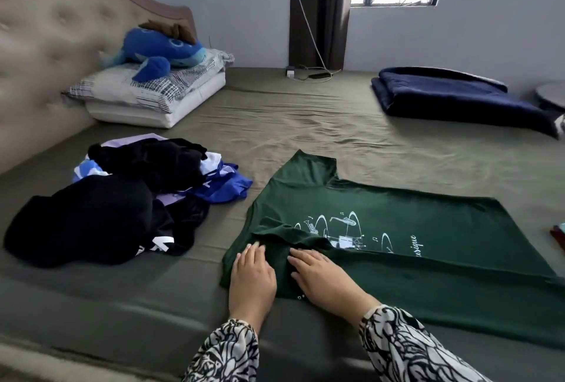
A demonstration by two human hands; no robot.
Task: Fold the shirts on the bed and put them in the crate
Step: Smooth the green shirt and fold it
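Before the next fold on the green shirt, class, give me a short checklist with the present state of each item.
1. Green shirt spread on the bed: ok.
2. Left hand flat on it: ok.
3. Right hand flat on it: ok.
4. Fabric smooth by the hands: not ok, a ridge remains.
5. Pile of unfolded clothes apart from the shirt: ok.
6. Crate within reach: cannot tell, none in view.

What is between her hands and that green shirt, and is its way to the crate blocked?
Nothing: the left hand and right hand lie flat on the green shirt itself. The crate is out of view, so its path cannot be judged.
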